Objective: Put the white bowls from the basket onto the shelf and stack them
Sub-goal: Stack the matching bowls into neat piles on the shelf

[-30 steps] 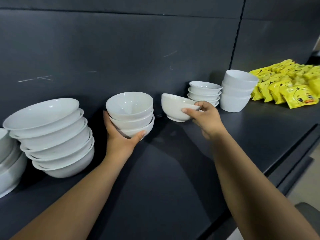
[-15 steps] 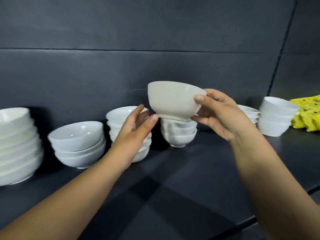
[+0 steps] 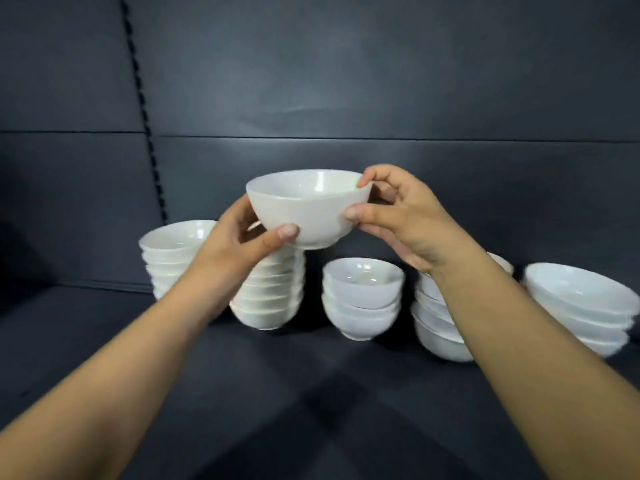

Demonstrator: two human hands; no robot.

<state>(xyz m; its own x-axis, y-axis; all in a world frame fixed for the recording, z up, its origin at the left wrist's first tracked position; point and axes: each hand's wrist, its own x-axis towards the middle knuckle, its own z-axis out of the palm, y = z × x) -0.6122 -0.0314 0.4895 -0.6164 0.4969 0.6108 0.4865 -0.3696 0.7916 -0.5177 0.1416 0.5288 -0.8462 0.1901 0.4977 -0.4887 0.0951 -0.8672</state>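
Observation:
I hold one white bowl (image 3: 304, 206) upright in the air with both hands. My left hand (image 3: 239, 237) cups its left side, thumb on the lower wall. My right hand (image 3: 398, 213) pinches its right rim between thumb and fingers. The bowl hangs just above a tall stack of small white bowls (image 3: 273, 292) on the dark shelf (image 3: 311, 393). Another stack of small bowls (image 3: 363, 299) stands to the right of it. The basket is out of view.
A stack of white bowls (image 3: 173, 254) stands at the left behind my left arm. More white stacks (image 3: 436, 323) and wider bowls (image 3: 581, 306) stand at the right. The dark back wall (image 3: 346, 81) rises right behind them. The shelf's front area is bare.
The view has swung left, so the stacks sit further right and the yellow packets are gone from sight. My left hand has taken hold of the bowl, which now sits level above the tall stack.

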